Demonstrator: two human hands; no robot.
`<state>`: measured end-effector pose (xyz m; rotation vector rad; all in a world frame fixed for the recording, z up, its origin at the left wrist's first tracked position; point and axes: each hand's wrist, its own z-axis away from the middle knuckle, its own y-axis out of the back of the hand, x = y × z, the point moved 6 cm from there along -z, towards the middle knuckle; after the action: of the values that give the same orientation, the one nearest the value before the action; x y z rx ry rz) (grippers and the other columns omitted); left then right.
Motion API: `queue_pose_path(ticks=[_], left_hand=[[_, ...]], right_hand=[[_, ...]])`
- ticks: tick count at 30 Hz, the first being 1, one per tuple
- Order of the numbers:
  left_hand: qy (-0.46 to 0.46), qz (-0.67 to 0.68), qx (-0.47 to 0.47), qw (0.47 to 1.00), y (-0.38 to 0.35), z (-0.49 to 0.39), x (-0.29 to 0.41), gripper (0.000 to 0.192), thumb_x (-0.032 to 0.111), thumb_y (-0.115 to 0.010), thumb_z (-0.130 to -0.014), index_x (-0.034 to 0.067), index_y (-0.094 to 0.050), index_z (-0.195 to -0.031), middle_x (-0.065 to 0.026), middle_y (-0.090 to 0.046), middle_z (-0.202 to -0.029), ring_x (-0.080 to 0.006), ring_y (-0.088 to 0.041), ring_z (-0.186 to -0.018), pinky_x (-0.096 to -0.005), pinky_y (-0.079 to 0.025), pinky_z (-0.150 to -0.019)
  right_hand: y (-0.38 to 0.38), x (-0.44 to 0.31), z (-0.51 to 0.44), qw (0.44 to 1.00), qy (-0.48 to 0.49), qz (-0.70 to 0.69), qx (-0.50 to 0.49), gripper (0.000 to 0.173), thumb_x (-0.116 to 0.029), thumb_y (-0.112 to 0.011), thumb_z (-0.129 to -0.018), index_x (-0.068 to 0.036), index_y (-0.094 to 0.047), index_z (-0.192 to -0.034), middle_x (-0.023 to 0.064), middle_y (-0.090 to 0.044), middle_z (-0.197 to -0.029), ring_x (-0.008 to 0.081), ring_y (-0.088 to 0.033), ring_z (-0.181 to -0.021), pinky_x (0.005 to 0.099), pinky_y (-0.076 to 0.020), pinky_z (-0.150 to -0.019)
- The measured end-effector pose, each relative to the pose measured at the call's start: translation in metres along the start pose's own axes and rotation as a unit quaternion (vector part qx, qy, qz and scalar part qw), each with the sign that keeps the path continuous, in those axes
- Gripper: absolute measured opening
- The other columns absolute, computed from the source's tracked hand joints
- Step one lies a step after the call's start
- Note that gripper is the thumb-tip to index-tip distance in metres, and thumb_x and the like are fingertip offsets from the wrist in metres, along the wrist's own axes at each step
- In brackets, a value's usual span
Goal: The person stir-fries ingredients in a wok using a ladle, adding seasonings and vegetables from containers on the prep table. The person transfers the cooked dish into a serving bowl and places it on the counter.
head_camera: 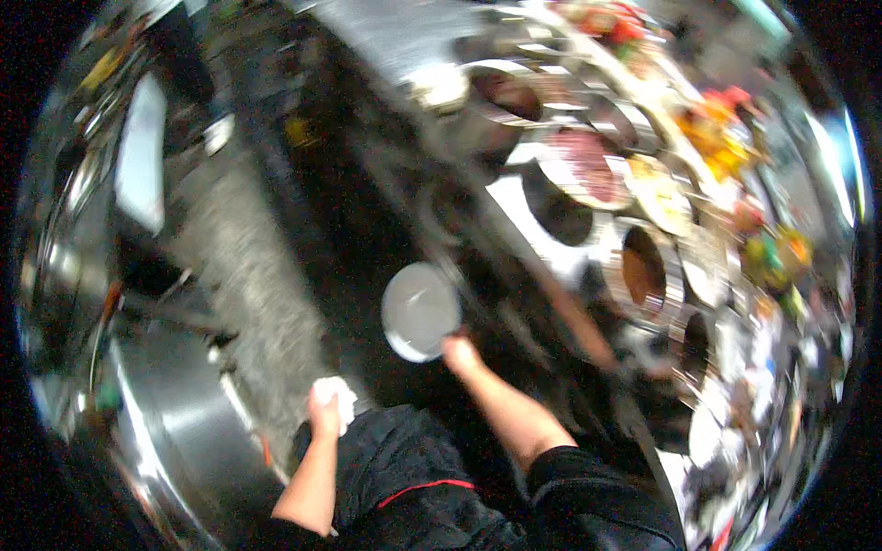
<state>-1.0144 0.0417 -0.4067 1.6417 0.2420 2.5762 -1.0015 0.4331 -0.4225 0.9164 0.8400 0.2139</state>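
Observation:
My right hand (460, 350) grips the rim of a round white plate (420, 311), which is held out in front of my body over the dark floor. A bunched white cloth or paper towel (343, 403) is in my left hand (325, 413), near my left hip and apart from the plate. Motion blur hides the exact finger positions. I wear dark clothing with a red trim (427, 484) at the waist.
At right, a metal counter (506, 200) holds round pots and bowls, one with pinkish food (586, 165), another with brown contents (642, 265). Colourful food (716, 131) lies beyond. A metal worktop (200, 406) stands at lower left, beside a strip of grey floor (255, 296).

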Motion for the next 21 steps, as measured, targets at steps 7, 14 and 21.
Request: queue_pose_path(ticks=[7,14,21], left_hand=[[-0.136,-0.375,-0.065,0.915,0.034,0.08,0.128,0.037,0.015,-0.071,-0.081,-0.003,-0.057,-0.109,-0.0243,-0.066,-0.102,-0.0382,-0.065,-0.096,-0.0448,-0.05,-0.085],[-0.1,-0.394,-0.271,0.872,0.021,0.126,0.203,0.033,0.018,-0.074,-0.078,0.002,-0.061,-0.104,-0.0214,-0.068,-0.098,-0.0376,-0.066,-0.095,-0.0427,-0.051,-0.083],[-0.232,-0.62,-0.444,0.603,-0.043,0.167,0.218,0.041,0.031,-0.07,-0.08,0.007,-0.06,-0.112,-0.0202,-0.068,-0.106,-0.0408,-0.062,-0.104,-0.0478,-0.05,-0.087]], right_hand=[[0.092,0.011,0.247,0.778,-0.388,-0.49,-0.064,0.015,-0.008,-0.051,-0.089,0.002,-0.062,-0.091,0.0112,-0.062,-0.063,0.0188,-0.055,-0.043,0.0304,-0.0389,-0.033],[0.223,0.026,0.426,0.715,-0.483,-0.505,-0.022,0.021,-0.006,-0.051,-0.088,0.007,-0.059,-0.102,0.0156,-0.065,-0.069,0.0181,-0.056,-0.044,0.0285,-0.0386,-0.033],[0.265,0.082,0.571,0.562,-0.478,-0.651,0.182,0.027,-0.005,-0.051,-0.087,0.006,-0.05,-0.111,0.0198,-0.062,-0.081,0.0237,-0.06,-0.055,0.0299,-0.04,-0.037]])
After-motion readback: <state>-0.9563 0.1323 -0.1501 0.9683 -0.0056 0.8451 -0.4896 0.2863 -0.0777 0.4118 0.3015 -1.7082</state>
